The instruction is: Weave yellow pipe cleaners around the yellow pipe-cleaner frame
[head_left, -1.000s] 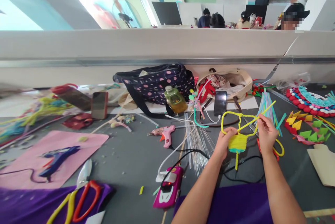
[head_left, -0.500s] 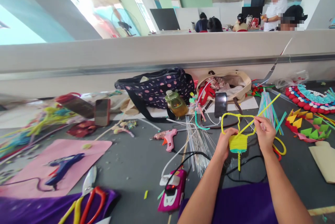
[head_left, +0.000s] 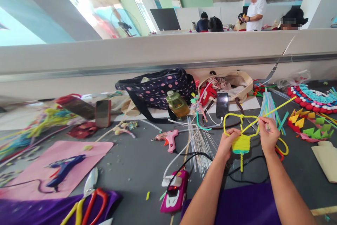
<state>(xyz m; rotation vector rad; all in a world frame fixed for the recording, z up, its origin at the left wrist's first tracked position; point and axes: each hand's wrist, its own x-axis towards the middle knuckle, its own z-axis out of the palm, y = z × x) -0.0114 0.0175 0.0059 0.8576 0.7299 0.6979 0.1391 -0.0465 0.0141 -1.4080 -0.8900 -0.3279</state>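
Observation:
A yellow pipe-cleaner frame [head_left: 241, 144] is held up over the dark table. It has a wound yellow block with a teal lower edge, a twisted stem below and open loops above. My left hand [head_left: 226, 143] pinches the loop and block at their left side. At the right, my right hand [head_left: 269, 134] has its fingers closed on a loose yellow pipe cleaner [head_left: 280, 107], which crosses the frame and sticks out up and to the right. Beneath my hands run black cables, partly hidden.
Left of my arms lie a pink glue gun [head_left: 168, 138], a magenta power strip [head_left: 175, 191], scissors [head_left: 91, 186] and a blue glue gun [head_left: 65, 169]. Behind are a patterned bag [head_left: 158, 88], a bottle [head_left: 177, 104] and a phone [head_left: 222, 105]. A paper crown [head_left: 308, 126] sits right.
My right hand has shifted slightly right, and the loose pipe cleaner's free end now leans lower and farther right. In the background, a standing person has moved left.

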